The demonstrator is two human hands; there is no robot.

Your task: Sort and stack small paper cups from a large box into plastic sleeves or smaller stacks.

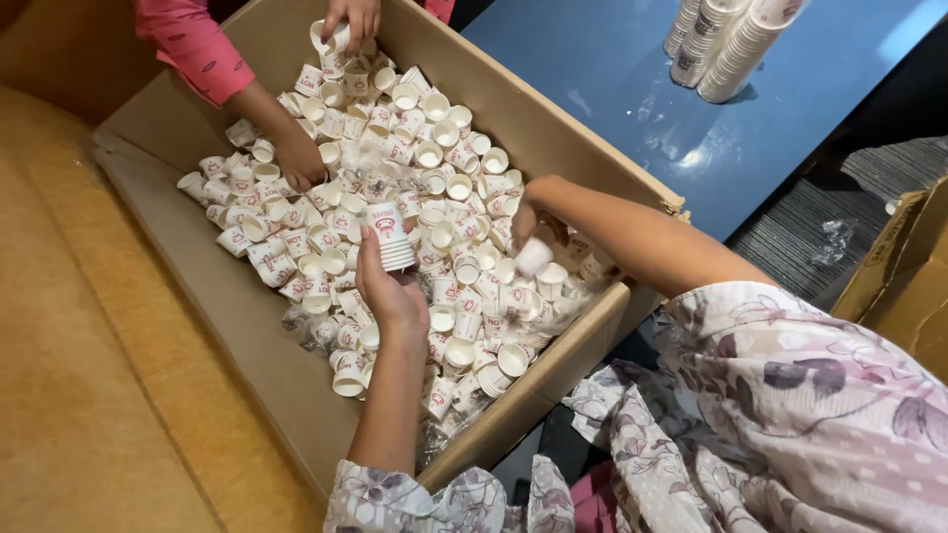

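Observation:
A large cardboard box (pixel 188 247) lies in front of me, filled with several loose small white paper cups (pixel 434 178) with red print. My left hand (pixel 390 286) holds up a short stack of nested cups (pixel 390 237) over the middle of the box. My right hand (pixel 533 222) reaches in from the right and grips a single white cup (pixel 533 257) just above the pile. Another person in a pink sleeve (pixel 193 44) has one hand (pixel 296 158) in the cups at the far left and the other hand (pixel 351 15) at the box's far end.
A blue table (pixel 612 89) stands to the right of the box, with tall stacks of nested cups (pixel 726 44) lying on it. Another cardboard box (pixel 904 276) sits at the right edge. A tan cushioned surface (pixel 89 395) lies to the left.

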